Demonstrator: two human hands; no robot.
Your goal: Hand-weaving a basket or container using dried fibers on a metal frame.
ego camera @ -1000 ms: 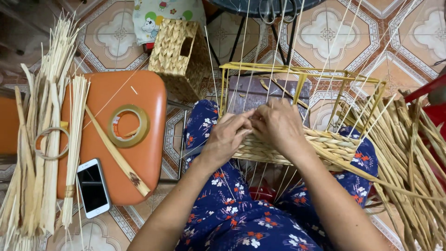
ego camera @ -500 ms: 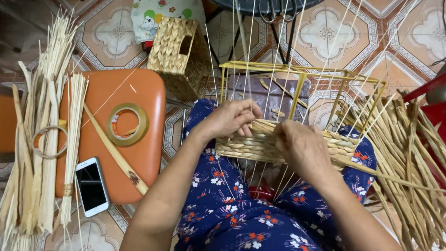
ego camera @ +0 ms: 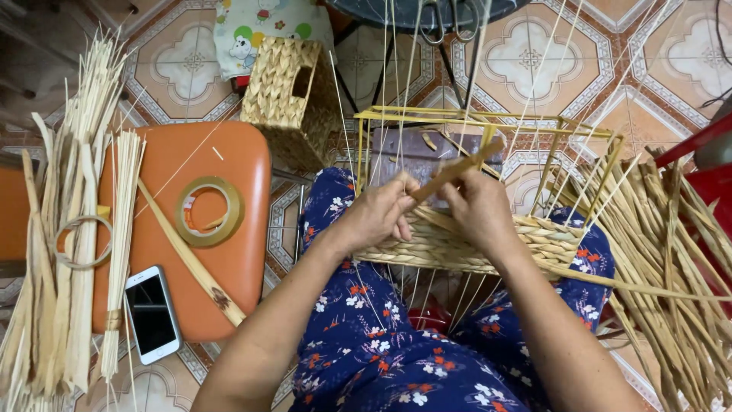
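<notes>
A half-woven straw basket [ego camera: 534, 240] lies across my lap, built on a yellow wire frame [ego camera: 488, 122] with thin upright stakes rising from it. Both hands meet at the weave's upper edge. My left hand [ego camera: 377, 214] pinches a flat straw strand [ego camera: 461, 169] that slants up to the right. My right hand [ego camera: 476, 210] grips the same strand just beside it, resting on the woven band.
An orange stool [ego camera: 244, 229] at left carries a tape roll [ego camera: 207, 211], a wooden strip [ego camera: 191, 259] and a phone [ego camera: 151, 313]. Straw bundles [ego camera: 69, 229] lie far left, more straw [ego camera: 679, 252] at right. A finished woven basket [ego camera: 290, 95] stands behind, scissors [ego camera: 450, 19] on a dark table.
My hands were apart half a second ago; they have come together at the basket's top edge, and a straw strand now sticks up between them.
</notes>
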